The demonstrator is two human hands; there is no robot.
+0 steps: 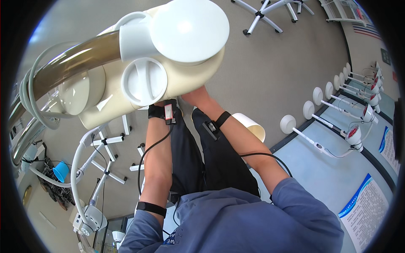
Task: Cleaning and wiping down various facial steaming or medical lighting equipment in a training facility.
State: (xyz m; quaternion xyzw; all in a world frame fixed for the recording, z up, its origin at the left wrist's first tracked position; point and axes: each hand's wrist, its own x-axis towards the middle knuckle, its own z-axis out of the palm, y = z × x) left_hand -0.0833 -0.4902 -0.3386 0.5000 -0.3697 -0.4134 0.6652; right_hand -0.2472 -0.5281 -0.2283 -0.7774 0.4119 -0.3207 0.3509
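A large cream-coloured machine housing [190,76] with a round white cover [190,30], a white ribbed knob [144,81] and a thick metal tube [79,53] fills the upper left. Beneath its lower edge, my right hand [196,95] shows only in part near the wrist; the fingers are hidden behind the housing. My left hand [160,103] is almost wholly covered by it, below the knob. Whether either hand holds something cannot be seen. Both wrists wear black straps with small devices and cables.
Several wheeled white stand bases [259,14] are on the floor. A white bin [250,126] stands right of my legs. Red-bulbed lamps [353,134] line the blue-topped table [303,167] at right. A white ribbed hose [74,170] and a blue cup-shaped container [61,171] are at left.
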